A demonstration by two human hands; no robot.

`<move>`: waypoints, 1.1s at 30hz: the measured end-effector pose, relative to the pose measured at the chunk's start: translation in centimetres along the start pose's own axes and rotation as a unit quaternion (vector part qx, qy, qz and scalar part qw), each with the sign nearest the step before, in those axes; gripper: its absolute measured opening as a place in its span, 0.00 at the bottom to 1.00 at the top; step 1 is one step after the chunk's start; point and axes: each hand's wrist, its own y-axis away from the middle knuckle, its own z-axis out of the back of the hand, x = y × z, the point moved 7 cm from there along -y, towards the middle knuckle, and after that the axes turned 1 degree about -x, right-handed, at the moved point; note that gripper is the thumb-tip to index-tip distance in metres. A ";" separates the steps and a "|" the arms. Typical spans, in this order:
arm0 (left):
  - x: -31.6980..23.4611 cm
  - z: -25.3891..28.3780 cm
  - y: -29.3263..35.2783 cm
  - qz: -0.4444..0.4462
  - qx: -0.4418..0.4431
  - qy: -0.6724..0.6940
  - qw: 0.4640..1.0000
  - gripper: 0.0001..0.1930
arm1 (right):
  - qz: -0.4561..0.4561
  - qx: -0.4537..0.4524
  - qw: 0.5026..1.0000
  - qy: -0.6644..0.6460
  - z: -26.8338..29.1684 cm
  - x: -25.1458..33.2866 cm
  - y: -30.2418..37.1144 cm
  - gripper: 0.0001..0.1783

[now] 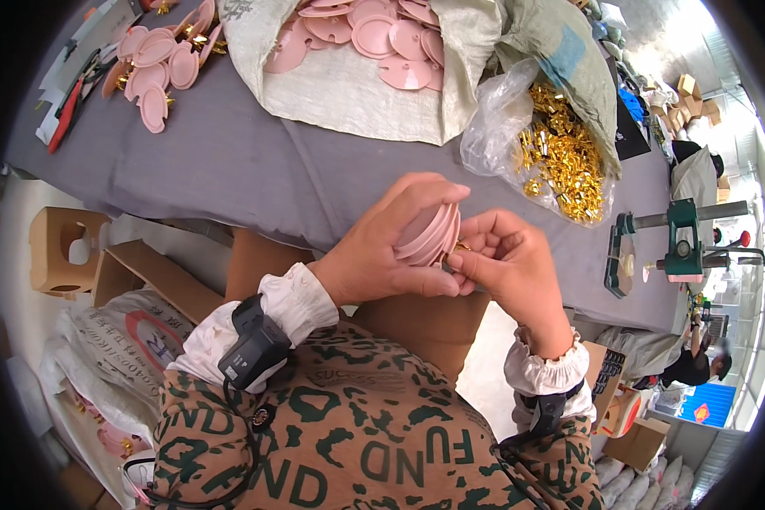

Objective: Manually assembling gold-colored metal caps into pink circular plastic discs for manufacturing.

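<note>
A stack of round pink plastic discs (432, 238) sits in my left hand (391, 234), the fingers and thumb wrapped round its edges. My right hand (510, 255) is at the right side of the stack, thumb and forefinger pinching a small gold clip (461, 247) against the discs' rim. The clip is partly hidden by the fingertips. Both hands are above my lap, just in front of the table's near edge. Beyond them, loose gold clips (574, 161) spill from a clear plastic bag (497, 119).
A white woven sack (348, 115) of pink discs lies on the grey-covered table (229, 153). Discs with gold clips (157, 64) and red-handled pliers (66, 117) are at the left. A green hand press (682, 242) stands at the right. Cardboard boxes (157, 276) are on the floor.
</note>
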 end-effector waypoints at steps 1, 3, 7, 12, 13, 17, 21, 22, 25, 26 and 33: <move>-0.2 0.0 0.2 0.001 0.001 -0.012 1.000 0.46 | -0.021 0.032 0.998 -0.057 -0.5 -0.1 -0.3 0.13; 0.1 1.3 1.3 0.033 -0.043 0.032 0.998 0.42 | -0.033 0.020 0.997 -0.060 -1.2 -0.5 -0.7 0.14; 1.6 3.6 2.5 0.242 -0.100 0.267 0.927 0.43 | 0.049 -0.107 0.990 0.080 -2.1 1.5 -1.0 0.16; -1.9 19.8 -1.2 0.150 -0.383 -0.031 0.911 0.36 | 0.153 -0.173 0.967 0.106 2.4 0.7 -0.4 0.14; -3.6 23.3 -2.5 0.116 -0.369 -0.165 0.907 0.37 | 0.126 -0.169 0.973 0.094 3.2 -0.2 -0.3 0.14; -6.9 33.7 -3.6 0.040 -0.319 -0.545 0.774 0.33 | 0.165 -0.225 0.948 0.155 6.1 -2.6 0.7 0.06; -7.7 32.5 -2.8 0.034 -0.399 -0.341 0.851 0.28 | 0.181 -0.343 0.860 0.332 10.9 -2.2 1.9 0.07; -7.3 30.2 -1.8 0.040 -0.395 -0.153 0.905 0.28 | 0.204 -0.355 0.839 0.359 11.8 -2.0 1.2 0.09; -2.7 17.5 -1.2 0.152 -0.340 0.274 0.887 0.35 | 0.271 -0.356 0.771 0.452 13.7 -3.8 -0.8 0.17; -2.1 13.5 -0.7 0.184 -0.299 0.357 0.866 0.36 | 0.254 -0.319 0.791 0.456 13.8 -4.6 -2.0 0.16; 2.3 -2.4 -0.6 0.323 -0.139 0.529 0.772 0.33 | 0.217 -0.313 0.810 0.446 14.2 -4.4 -2.2 0.11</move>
